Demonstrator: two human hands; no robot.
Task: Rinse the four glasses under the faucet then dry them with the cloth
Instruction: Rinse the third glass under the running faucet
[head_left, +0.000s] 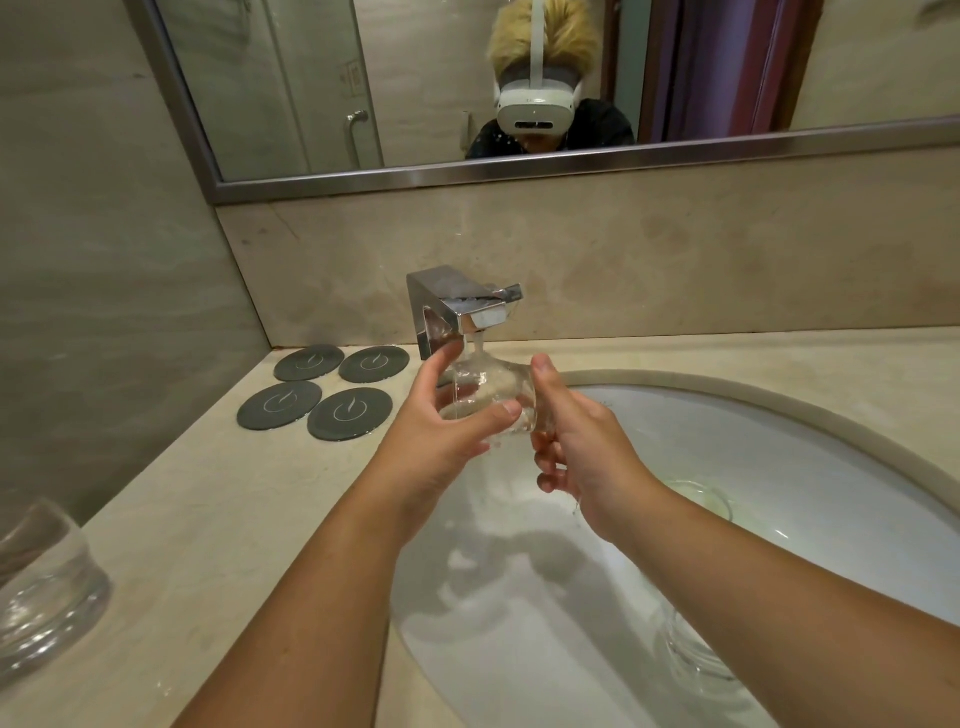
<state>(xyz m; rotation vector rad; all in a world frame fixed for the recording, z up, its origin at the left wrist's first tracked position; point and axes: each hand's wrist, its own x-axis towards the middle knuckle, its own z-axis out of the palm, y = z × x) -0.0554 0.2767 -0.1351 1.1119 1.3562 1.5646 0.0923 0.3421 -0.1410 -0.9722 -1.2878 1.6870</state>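
Note:
A clear glass (491, 397) lies tilted on its side under the chrome faucet (457, 312), and water runs from the spout onto it. My left hand (447, 431) grips it from the left with thumb and fingers around its wall. My right hand (576, 441) holds its right end. A second glass (44, 582) stands on the counter at the far left edge. Another glass (701, 654) lies in the sink (779, 447) near my right forearm, partly hidden. No cloth is in view.
Several dark round coasters (322, 392) lie on the beige counter left of the faucet. The drain (701, 499) sits in the basin's middle. A mirror (467, 78) above the backsplash shows a person wearing a headset.

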